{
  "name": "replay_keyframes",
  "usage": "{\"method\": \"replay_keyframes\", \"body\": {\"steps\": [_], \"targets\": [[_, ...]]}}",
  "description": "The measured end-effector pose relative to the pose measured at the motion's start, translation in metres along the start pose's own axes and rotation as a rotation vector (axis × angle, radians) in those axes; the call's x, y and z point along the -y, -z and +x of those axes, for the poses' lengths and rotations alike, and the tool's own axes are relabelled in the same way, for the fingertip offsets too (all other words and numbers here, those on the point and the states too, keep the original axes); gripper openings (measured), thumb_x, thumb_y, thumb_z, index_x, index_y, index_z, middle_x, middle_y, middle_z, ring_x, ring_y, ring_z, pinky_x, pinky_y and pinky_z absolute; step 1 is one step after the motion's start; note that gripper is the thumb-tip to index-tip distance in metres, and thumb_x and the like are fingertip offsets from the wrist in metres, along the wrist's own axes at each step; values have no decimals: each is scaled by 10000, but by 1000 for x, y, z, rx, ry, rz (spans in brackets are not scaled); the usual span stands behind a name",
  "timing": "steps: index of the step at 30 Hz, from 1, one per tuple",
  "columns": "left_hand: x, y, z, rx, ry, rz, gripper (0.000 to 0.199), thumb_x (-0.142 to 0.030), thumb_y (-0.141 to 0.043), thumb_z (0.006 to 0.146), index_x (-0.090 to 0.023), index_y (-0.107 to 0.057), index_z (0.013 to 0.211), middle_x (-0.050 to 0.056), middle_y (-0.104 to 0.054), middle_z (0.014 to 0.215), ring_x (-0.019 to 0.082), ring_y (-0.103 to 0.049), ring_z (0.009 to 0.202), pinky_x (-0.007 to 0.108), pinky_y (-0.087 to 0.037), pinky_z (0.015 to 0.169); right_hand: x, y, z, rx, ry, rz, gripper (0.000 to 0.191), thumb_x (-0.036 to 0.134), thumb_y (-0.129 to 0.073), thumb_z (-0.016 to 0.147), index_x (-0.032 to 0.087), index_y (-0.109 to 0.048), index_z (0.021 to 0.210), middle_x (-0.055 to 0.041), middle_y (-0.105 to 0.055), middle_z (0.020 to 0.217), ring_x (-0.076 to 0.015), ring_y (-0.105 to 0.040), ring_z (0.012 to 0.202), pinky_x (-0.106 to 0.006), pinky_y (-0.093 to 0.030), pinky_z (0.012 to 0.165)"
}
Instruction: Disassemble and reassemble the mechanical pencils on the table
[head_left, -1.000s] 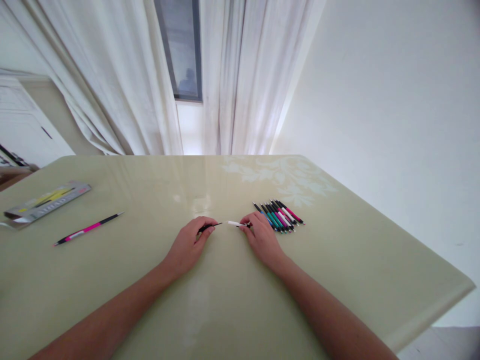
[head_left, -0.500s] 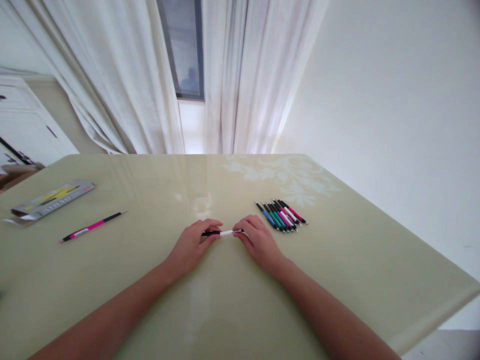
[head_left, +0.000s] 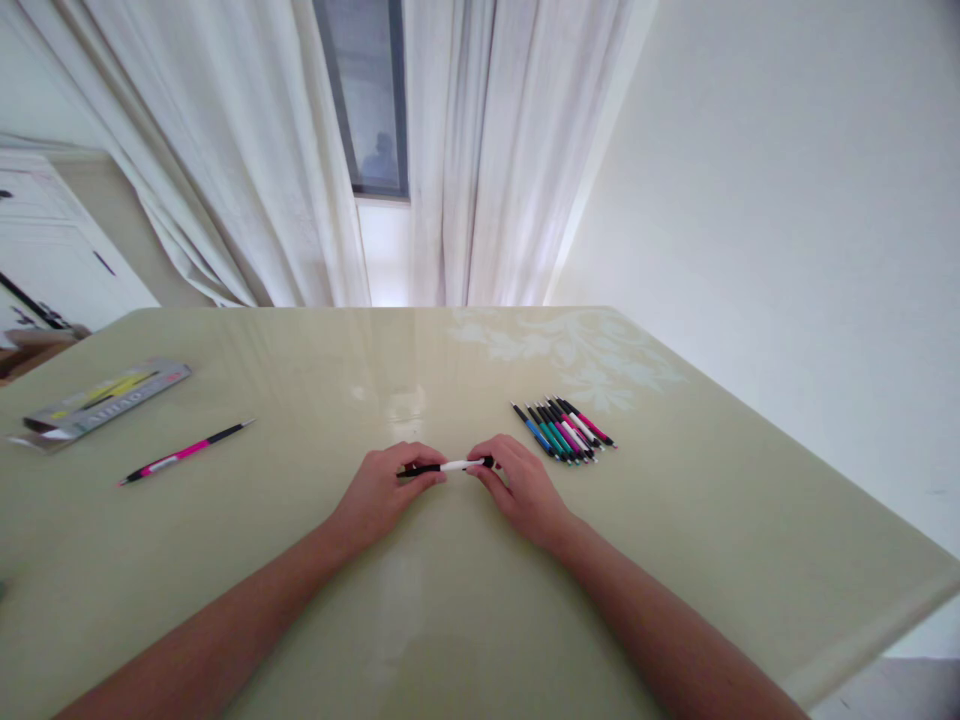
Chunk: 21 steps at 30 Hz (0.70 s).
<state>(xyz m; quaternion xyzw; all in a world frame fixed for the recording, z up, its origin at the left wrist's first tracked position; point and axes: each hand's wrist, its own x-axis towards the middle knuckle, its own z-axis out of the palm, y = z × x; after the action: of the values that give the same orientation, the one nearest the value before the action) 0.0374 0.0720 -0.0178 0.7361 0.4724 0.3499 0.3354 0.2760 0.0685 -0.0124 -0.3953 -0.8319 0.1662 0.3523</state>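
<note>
Between my two hands lies a white pen (head_left: 454,466) with black ends, held level just over the table. The fingers of my left hand (head_left: 390,488) pinch its black grip end. At the other end, my right hand (head_left: 519,486) has its thumb and fingers closed on the barrel near the clip. To the right of that hand, a row of several pens (head_left: 564,430) in blue, teal, purple, white and pink lies side by side on the table. A single pink and black pen (head_left: 187,452) rests off to the left.
A grey and yellow pen box (head_left: 112,402) with an open end flap lies at the table's left. The pale green glossy table (head_left: 480,600) stretches toward white curtains (head_left: 517,150) and a window. A white wall (head_left: 787,220) borders the right side.
The white pen has shifted slightly within my fingers, and more of its two black ends shows now. My hands stay in nearly the same place; the other pens have not moved.
</note>
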Motion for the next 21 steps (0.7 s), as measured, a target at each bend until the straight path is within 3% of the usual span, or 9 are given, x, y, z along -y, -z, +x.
{"method": "replay_keyframes", "body": {"steps": [6, 14, 16, 21], "targets": [[-1, 2, 0, 22, -89, 71, 135, -319, -702, 917, -270, -792, 1005, -19, -795, 975, 190, -719, 906, 276, -536, 848, 5, 0, 0, 126, -61, 18, 147, 308, -551, 1050, 207, -656, 1072, -50, -749, 1006, -195, -688, 916, -296, -473, 835], [-4, 0, -3, 52, -235, 132, 147, -292, -697, 935, -263, -793, 1043, -15, -802, 951, 175, -717, 872, 260, -537, 817, 10, 2, -1, 217, -176, 10, 308, 313, -369, 1109, 210, -657, 1079, 45, -624, 603, -153, -615, 587, -252, -432, 691], [-4, -1, -4, 36, -239, 133, 150, -299, -696, 939, -263, -792, 1049, -11, -801, 958, 178, -716, 880, 262, -538, 821, 10, 2, 0, 206, -172, 14, 265, 335, -413, 1099, 209, -646, 1109, 33, -662, 658, -158, -640, 640, -250, -433, 701], [-2, 1, -3, -8, -167, 113, 136, -310, -698, 934, -264, -793, 1019, -13, -796, 961, 180, -720, 887, 260, -543, 818, 9, 0, 1, 230, -96, -47, 207, 375, -549, 1048, 216, -640, 1145, -57, -762, 1061, -202, -705, 936, -267, -445, 799]]}}
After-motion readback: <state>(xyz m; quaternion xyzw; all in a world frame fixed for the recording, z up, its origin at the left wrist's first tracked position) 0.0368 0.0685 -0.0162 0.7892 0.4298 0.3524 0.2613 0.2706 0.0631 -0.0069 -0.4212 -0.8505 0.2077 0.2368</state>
